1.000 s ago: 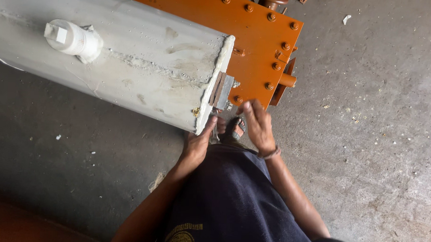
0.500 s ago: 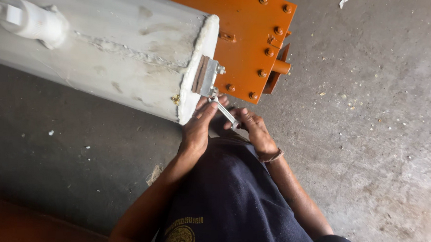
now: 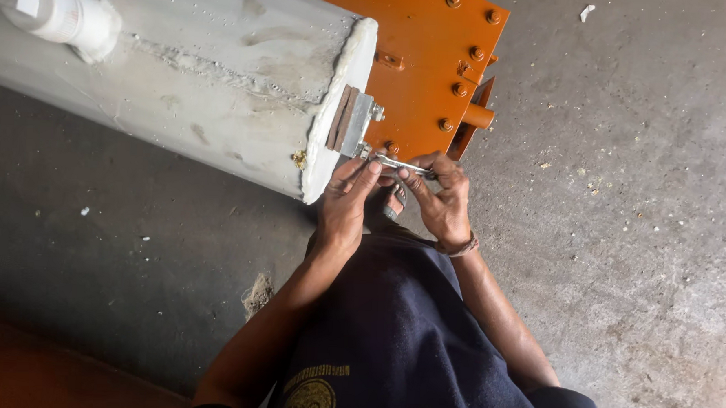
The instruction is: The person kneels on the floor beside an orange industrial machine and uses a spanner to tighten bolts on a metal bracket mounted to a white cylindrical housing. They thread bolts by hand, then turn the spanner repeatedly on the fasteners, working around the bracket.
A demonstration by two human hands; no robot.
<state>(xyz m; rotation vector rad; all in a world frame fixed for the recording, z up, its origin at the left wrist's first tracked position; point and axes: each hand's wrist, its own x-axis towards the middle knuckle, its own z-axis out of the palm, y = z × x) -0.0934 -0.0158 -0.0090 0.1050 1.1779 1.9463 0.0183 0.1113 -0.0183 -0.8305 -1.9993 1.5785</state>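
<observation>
A large grey-white metal cylinder (image 3: pixel 197 82) lies on the floor, joined to an orange bolted flange plate (image 3: pixel 430 60). A small silver clamp bracket (image 3: pixel 354 124) sticks out at the cylinder's rim. My left hand (image 3: pixel 345 203) presses its fingers against the rim just under the bracket. My right hand (image 3: pixel 441 201) grips a slim silver spanner (image 3: pixel 397 163) whose head sits at the bracket's lower bolt. A band circles my right wrist. What lies under my palms is hidden.
A white capped fitting (image 3: pixel 57 11) stands on the cylinder at upper left. An orange stub pipe (image 3: pixel 477 117) juts from the flange. Grey concrete floor (image 3: pixel 624 199) with scattered debris surrounds it. My dark blue clothing (image 3: pixel 398 344) fills the lower middle.
The view has shifted, so cylinder and flange sit further right and lower. My right hand has come up to the bracket, and the spanner now lies nearly level at the bolt.
</observation>
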